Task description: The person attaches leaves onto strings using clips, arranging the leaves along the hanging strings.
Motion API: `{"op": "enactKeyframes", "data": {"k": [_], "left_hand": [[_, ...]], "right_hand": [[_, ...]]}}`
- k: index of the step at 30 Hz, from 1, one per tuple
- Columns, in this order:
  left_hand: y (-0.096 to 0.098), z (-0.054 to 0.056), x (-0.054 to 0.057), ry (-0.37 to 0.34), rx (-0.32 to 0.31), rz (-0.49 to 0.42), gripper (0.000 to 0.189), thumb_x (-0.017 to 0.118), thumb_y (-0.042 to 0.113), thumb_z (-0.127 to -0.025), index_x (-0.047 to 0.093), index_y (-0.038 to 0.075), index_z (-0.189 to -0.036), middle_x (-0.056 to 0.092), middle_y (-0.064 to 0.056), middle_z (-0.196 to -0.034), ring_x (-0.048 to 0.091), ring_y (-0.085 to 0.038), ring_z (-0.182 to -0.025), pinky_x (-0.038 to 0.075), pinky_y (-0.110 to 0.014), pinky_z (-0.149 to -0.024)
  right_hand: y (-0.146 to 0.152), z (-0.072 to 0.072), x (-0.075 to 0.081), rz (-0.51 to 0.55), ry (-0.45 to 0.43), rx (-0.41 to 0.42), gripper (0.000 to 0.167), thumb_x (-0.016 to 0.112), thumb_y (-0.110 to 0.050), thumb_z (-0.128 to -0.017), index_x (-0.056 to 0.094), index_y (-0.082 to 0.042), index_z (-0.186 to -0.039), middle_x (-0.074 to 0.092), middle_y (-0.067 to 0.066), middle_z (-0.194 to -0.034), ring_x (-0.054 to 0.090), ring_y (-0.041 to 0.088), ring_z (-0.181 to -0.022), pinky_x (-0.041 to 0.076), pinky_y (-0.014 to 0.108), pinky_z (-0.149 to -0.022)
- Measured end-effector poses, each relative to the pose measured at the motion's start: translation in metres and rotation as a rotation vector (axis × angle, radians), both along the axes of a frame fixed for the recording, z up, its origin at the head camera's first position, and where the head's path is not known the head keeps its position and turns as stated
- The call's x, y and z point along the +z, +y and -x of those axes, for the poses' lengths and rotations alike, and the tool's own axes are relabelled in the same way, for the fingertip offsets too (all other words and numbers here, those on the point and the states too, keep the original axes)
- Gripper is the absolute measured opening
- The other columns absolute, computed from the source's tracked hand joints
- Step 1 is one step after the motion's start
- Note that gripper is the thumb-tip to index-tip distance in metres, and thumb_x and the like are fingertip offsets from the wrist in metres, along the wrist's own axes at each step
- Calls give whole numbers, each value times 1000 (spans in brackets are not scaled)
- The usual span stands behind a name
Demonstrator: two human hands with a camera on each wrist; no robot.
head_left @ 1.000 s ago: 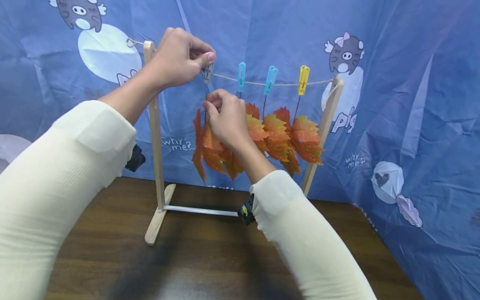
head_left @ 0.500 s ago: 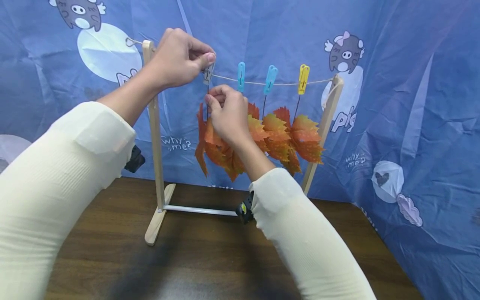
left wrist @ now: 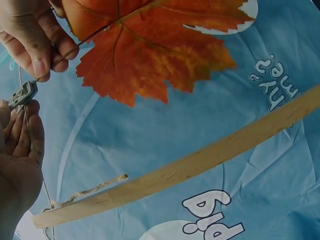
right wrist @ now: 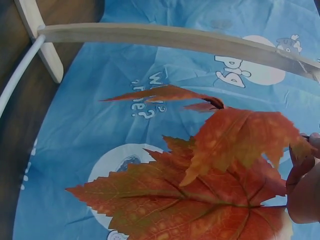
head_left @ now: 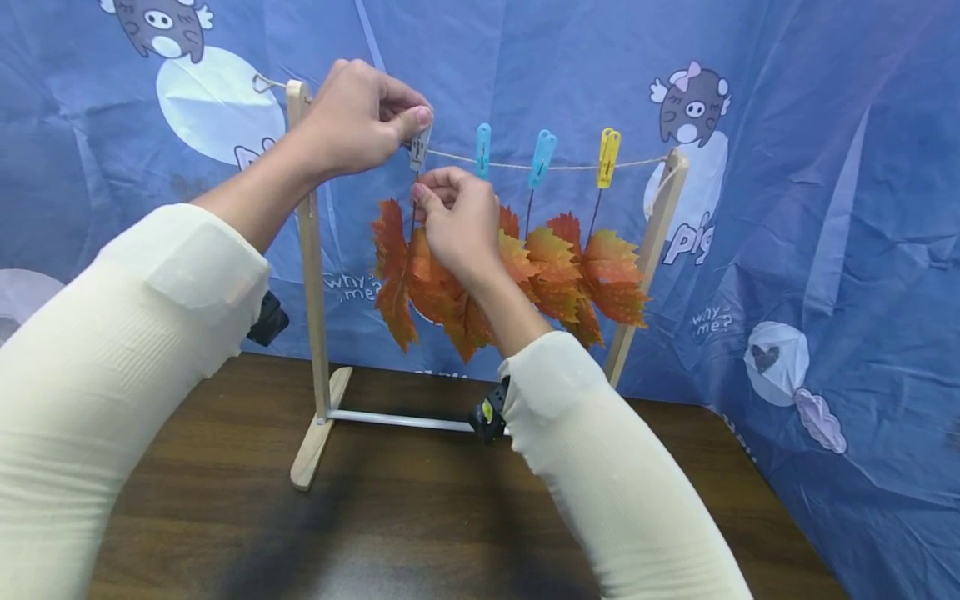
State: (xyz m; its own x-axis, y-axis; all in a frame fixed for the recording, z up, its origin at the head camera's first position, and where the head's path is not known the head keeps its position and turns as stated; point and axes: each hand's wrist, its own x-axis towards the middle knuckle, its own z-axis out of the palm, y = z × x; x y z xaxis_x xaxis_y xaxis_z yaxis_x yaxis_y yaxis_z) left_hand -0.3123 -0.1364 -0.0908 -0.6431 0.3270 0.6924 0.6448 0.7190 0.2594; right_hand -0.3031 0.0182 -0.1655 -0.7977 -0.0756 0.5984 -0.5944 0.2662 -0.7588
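Observation:
In the head view my left hand (head_left: 358,121) pinches a grey clothespin (head_left: 418,152) at the left part of the string. Below it, my right hand (head_left: 463,223) pinches the thin stem of an orange-red artificial maple leaf (head_left: 393,279). The stem's upper end meets the lower end of the clothespin (left wrist: 24,94) in the left wrist view; whether it is clamped I cannot tell. That leaf (left wrist: 155,55) spreads beneath the fingers. More leaves (head_left: 551,271) hang to the right from two blue clothespins (head_left: 542,158) and a yellow clothespin (head_left: 608,158).
The string (head_left: 573,168) runs between a left wooden post (head_left: 311,292) and a right wooden post (head_left: 660,217). A white rod (head_left: 401,420) joins the stand low down, above the brown table (head_left: 390,517). Blue printed cloth (head_left: 817,208) hangs behind and at the right.
My right hand has risen slightly, bringing the stem up to the grey clothespin. The leaf has turned and now shows more of its face at the left. My left hand stays almost still.

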Motion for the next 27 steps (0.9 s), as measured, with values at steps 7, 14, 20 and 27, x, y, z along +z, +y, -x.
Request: {"op": "enactKeyframes", "data": {"k": [7,14,20,27], "left_hand": [[1,1,-1,1,-6,60,41,50,31,-109,71,1,-128,76,-15,-105,63,-17,-74,40,-25,-65],[-1,2,-1,18,-18,74,42,49,33,-109,71,2,-128,76,-15,-100,57,-14,-70,41,-27,-69],[-1,1,-1,29,-31,66,42,49,33,-109,70,2,-130,76,-14,-106,63,-18,-78,43,-27,-73],[-2,1,0,58,-45,27,39,52,29,-107,71,0,-127,75,-17,-110,71,-27,-94,53,-41,-86]], "right_hand": [[3,-1,-1,-17,-12,-10,12,65,-13,-101,71,-2,-102,74,13,-93,69,15,-79,57,24,-69],[6,-3,-1,-76,6,-26,13,66,-14,-101,71,-3,-103,75,13,-95,70,15,-81,57,24,-70],[8,-6,0,-122,37,-55,14,66,-17,-102,72,-5,-105,75,10,-97,70,13,-83,55,25,-72],[10,-13,4,-121,73,-66,17,69,-22,-100,73,-7,-108,75,2,-96,70,9,-86,56,24,-76]]}}
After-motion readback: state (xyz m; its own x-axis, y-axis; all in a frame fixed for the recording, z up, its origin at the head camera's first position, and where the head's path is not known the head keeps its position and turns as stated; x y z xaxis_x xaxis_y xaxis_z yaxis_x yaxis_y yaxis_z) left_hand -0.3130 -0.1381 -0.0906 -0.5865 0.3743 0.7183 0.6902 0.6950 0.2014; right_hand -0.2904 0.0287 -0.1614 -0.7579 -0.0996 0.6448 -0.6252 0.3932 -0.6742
